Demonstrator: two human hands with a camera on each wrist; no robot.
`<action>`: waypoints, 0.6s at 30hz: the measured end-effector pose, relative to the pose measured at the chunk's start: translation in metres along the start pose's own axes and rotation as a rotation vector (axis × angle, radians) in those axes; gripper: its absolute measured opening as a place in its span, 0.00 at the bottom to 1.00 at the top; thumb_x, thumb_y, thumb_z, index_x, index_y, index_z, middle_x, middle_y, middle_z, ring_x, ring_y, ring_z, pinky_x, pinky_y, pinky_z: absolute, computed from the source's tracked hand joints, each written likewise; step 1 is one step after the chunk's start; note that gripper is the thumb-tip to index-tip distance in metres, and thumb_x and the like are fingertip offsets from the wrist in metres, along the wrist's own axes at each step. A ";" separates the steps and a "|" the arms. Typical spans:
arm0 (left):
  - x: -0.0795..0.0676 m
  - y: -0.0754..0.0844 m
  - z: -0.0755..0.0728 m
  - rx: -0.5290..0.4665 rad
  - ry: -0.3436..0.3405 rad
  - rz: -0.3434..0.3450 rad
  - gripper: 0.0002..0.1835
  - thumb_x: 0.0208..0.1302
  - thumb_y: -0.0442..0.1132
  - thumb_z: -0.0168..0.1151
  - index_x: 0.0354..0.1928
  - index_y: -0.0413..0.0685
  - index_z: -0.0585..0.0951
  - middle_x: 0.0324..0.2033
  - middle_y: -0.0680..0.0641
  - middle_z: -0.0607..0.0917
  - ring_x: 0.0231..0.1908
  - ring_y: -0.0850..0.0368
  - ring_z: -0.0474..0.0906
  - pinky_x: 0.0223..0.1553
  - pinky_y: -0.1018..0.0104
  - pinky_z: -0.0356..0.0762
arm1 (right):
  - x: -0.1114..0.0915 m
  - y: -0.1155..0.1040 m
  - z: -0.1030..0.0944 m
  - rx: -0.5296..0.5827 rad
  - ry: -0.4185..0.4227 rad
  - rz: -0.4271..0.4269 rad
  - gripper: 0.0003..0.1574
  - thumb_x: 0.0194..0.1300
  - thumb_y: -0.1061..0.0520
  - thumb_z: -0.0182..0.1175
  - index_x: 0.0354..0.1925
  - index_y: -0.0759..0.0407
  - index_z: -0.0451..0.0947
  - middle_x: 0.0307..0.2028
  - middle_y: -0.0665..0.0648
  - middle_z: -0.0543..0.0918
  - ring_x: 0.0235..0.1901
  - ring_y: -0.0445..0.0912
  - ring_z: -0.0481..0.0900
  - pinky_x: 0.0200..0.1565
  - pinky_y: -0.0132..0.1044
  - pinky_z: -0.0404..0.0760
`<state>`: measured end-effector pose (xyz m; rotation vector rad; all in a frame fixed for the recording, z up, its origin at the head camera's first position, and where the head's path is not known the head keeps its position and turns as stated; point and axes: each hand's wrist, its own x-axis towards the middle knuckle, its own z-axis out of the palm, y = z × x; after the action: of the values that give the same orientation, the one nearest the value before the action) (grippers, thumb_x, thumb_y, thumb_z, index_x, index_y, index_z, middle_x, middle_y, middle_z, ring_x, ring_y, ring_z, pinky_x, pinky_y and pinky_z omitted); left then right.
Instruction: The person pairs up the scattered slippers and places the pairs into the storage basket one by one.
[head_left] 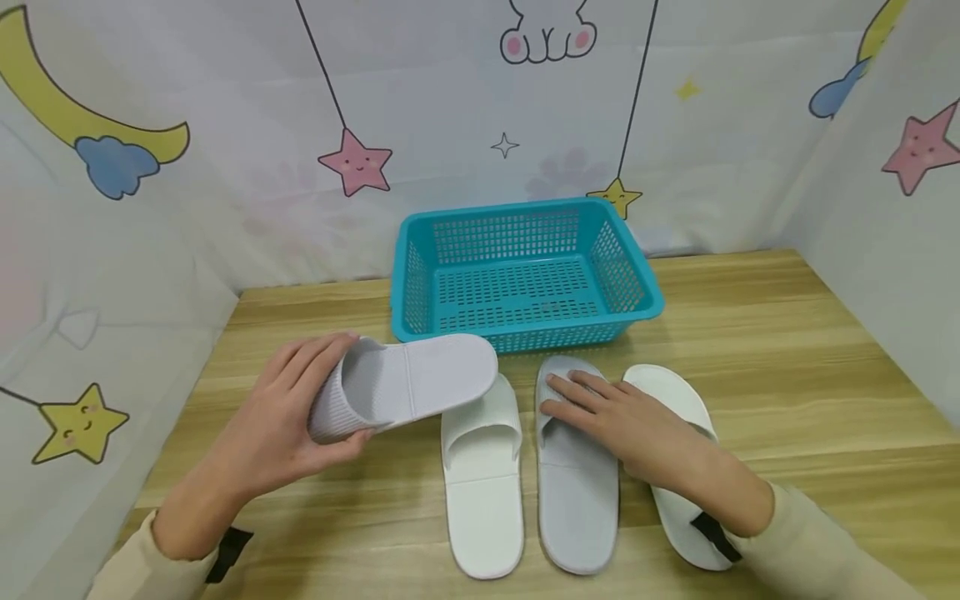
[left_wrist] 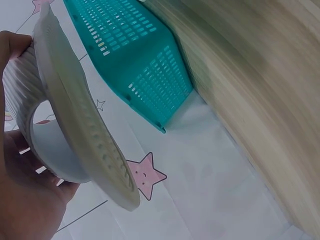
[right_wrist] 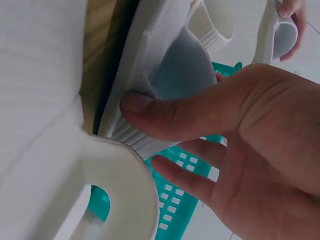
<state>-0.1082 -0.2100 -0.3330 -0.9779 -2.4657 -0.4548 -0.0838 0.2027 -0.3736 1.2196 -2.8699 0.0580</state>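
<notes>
My left hand (head_left: 288,417) holds a light grey slipper (head_left: 450,367) by its ribbed strap end, raised above the table with its heel pointing right. In the left wrist view the slipper's sole edge (left_wrist: 80,112) is turned to the camera, with fingers around the strap. My right hand (head_left: 607,417) is over a second grey slipper (head_left: 577,508), which lies flat. Its fingers cross the strap, and in the right wrist view the thumb (right_wrist: 165,112) presses the slipper's side. A white slipper (head_left: 483,517) lies left of it; another white slipper (head_left: 667,383) is partly hidden under the right forearm.
A turquoise plastic basket (head_left: 525,330) with nothing in it stands behind the slippers, near the back edge of the wooden table (head_left: 795,358). White fabric walls (head_left: 450,108) printed with stars and moons enclose the back and sides.
</notes>
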 end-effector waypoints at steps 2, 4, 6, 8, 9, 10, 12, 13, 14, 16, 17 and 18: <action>0.000 0.000 -0.001 -0.002 0.016 0.013 0.49 0.45 0.61 0.66 0.69 0.44 0.68 0.62 0.45 0.74 0.59 0.46 0.66 0.53 0.53 0.66 | 0.000 0.000 -0.004 0.032 -0.013 0.006 0.64 0.40 0.83 0.65 0.72 0.48 0.61 0.74 0.54 0.58 0.70 0.57 0.61 0.55 0.60 0.74; 0.000 0.000 -0.001 -0.010 0.036 0.030 0.48 0.44 0.60 0.66 0.68 0.43 0.69 0.61 0.45 0.74 0.58 0.45 0.67 0.53 0.53 0.65 | -0.001 0.000 -0.009 0.064 -0.026 0.017 0.67 0.38 0.83 0.66 0.73 0.47 0.59 0.75 0.52 0.56 0.71 0.56 0.60 0.56 0.62 0.73; 0.000 0.000 -0.001 -0.016 0.044 0.035 0.48 0.45 0.60 0.66 0.68 0.43 0.70 0.61 0.45 0.75 0.58 0.45 0.67 0.54 0.54 0.65 | -0.001 0.001 -0.014 0.099 -0.035 0.026 0.69 0.37 0.84 0.66 0.73 0.46 0.58 0.75 0.49 0.54 0.72 0.55 0.58 0.57 0.63 0.71; 0.000 0.000 -0.001 -0.026 0.050 0.036 0.47 0.45 0.61 0.65 0.67 0.43 0.70 0.61 0.45 0.75 0.58 0.45 0.67 0.55 0.55 0.64 | -0.002 0.001 -0.018 0.116 -0.038 0.027 0.70 0.37 0.85 0.64 0.74 0.45 0.57 0.75 0.47 0.54 0.72 0.54 0.57 0.57 0.65 0.70; -0.001 0.000 -0.002 -0.029 0.051 0.034 0.47 0.45 0.61 0.65 0.67 0.43 0.70 0.61 0.45 0.75 0.58 0.45 0.67 0.55 0.56 0.64 | -0.002 0.001 -0.020 0.121 -0.035 0.023 0.70 0.37 0.85 0.63 0.74 0.44 0.57 0.75 0.47 0.54 0.72 0.54 0.57 0.57 0.65 0.70; -0.001 0.001 -0.002 -0.031 0.053 0.033 0.47 0.45 0.61 0.65 0.67 0.43 0.70 0.61 0.46 0.75 0.58 0.45 0.67 0.55 0.56 0.64 | -0.001 0.002 -0.022 0.126 -0.031 0.017 0.69 0.38 0.85 0.61 0.74 0.44 0.56 0.75 0.47 0.55 0.72 0.54 0.57 0.58 0.64 0.69; -0.001 0.001 -0.003 -0.035 0.055 0.033 0.47 0.45 0.61 0.65 0.67 0.43 0.71 0.61 0.46 0.75 0.58 0.46 0.68 0.55 0.56 0.63 | -0.002 0.002 -0.025 0.127 -0.014 -0.004 0.65 0.41 0.81 0.62 0.74 0.44 0.57 0.74 0.48 0.57 0.72 0.53 0.57 0.60 0.61 0.68; -0.001 0.001 -0.003 -0.031 0.052 0.034 0.47 0.45 0.61 0.65 0.67 0.43 0.70 0.61 0.46 0.75 0.58 0.46 0.68 0.55 0.56 0.63 | -0.002 0.002 -0.026 0.128 -0.007 -0.015 0.63 0.44 0.77 0.64 0.73 0.44 0.57 0.74 0.48 0.58 0.72 0.53 0.57 0.61 0.60 0.68; -0.001 0.002 -0.002 -0.028 0.047 0.036 0.47 0.45 0.61 0.65 0.67 0.44 0.70 0.61 0.46 0.75 0.58 0.46 0.68 0.55 0.56 0.64 | -0.002 0.002 -0.027 0.128 0.004 -0.026 0.60 0.45 0.72 0.68 0.73 0.44 0.58 0.73 0.49 0.60 0.72 0.52 0.57 0.61 0.59 0.67; 0.000 0.002 -0.001 -0.024 0.040 0.039 0.47 0.45 0.61 0.65 0.68 0.44 0.70 0.61 0.46 0.75 0.58 0.46 0.68 0.54 0.54 0.64 | -0.003 0.003 -0.031 0.130 0.027 -0.045 0.57 0.46 0.60 0.75 0.72 0.45 0.60 0.71 0.50 0.63 0.72 0.53 0.56 0.62 0.58 0.66; 0.000 0.002 0.000 -0.024 0.037 0.040 0.48 0.45 0.61 0.65 0.68 0.44 0.69 0.61 0.46 0.75 0.58 0.46 0.68 0.54 0.54 0.64 | -0.003 0.003 -0.032 0.128 0.040 -0.053 0.58 0.44 0.53 0.77 0.71 0.45 0.61 0.70 0.51 0.64 0.72 0.53 0.55 0.62 0.58 0.65; 0.000 0.002 0.000 -0.025 0.036 0.040 0.48 0.45 0.60 0.65 0.68 0.44 0.69 0.61 0.46 0.75 0.58 0.45 0.68 0.54 0.53 0.64 | -0.004 0.003 -0.033 0.128 0.052 -0.059 0.60 0.41 0.48 0.79 0.70 0.46 0.62 0.69 0.51 0.65 0.72 0.53 0.55 0.62 0.58 0.65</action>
<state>-0.1065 -0.2082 -0.3328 -1.0183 -2.4097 -0.4863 -0.0834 0.2091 -0.3404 1.3024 -2.8217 0.2723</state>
